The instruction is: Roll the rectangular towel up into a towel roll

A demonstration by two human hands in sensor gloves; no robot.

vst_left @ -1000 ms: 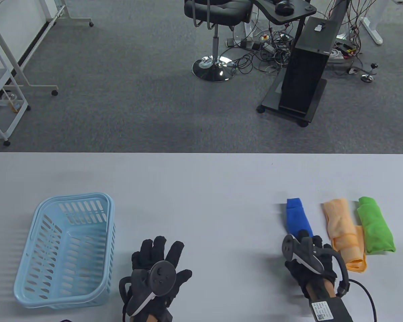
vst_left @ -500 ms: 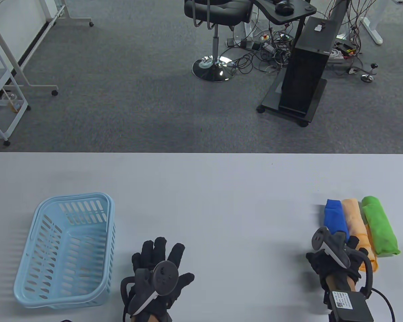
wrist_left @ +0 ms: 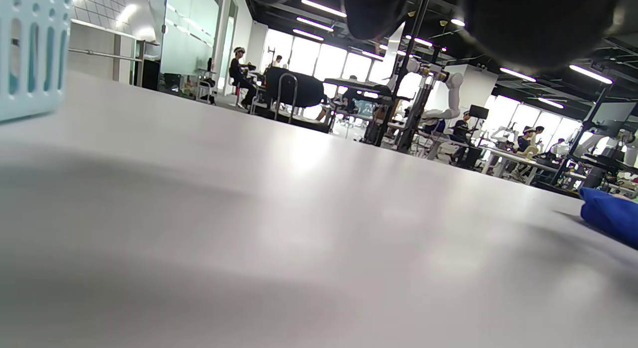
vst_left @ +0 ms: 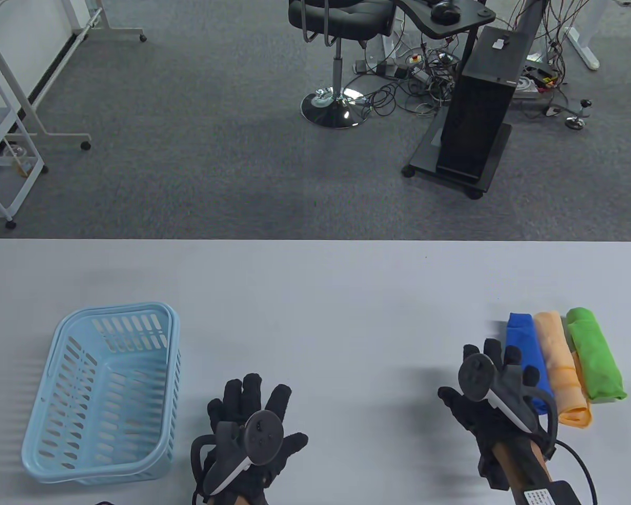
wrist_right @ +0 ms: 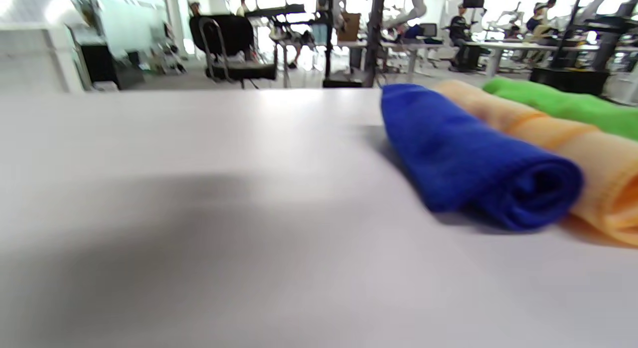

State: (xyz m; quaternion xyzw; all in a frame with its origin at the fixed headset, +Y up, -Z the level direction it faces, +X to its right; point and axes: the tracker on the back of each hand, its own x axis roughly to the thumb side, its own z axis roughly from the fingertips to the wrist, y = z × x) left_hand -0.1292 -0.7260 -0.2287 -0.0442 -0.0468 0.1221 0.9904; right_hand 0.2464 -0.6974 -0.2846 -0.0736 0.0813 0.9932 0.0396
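Observation:
Three rolled towels lie side by side at the table's right: a blue roll (vst_left: 526,344) (wrist_right: 463,153) (wrist_left: 610,218), an orange roll (vst_left: 560,363) (wrist_right: 563,133) and a green roll (vst_left: 595,355) (wrist_right: 563,104). My right hand (vst_left: 497,371) lies just left of the blue roll with fingers spread, holding nothing; its fingers do not show in the right wrist view. My left hand (vst_left: 252,402) rests flat on the table at the bottom centre, fingers spread, also holding nothing. Its fingers (wrist_left: 533,24) show dark at the top of the left wrist view.
A light blue plastic basket (vst_left: 58,331) (wrist_left: 30,54) stands at the table's left with nothing in it. Bare white tabletop (vst_left: 315,315) spans between the basket and the rolls. Beyond the far edge are carpet, an office chair (vst_left: 342,31) and a black stand (vst_left: 478,105).
My right hand moved the blue roll right against the orange one, then let go and drew back left with fingers spread. The left hand barely moved.

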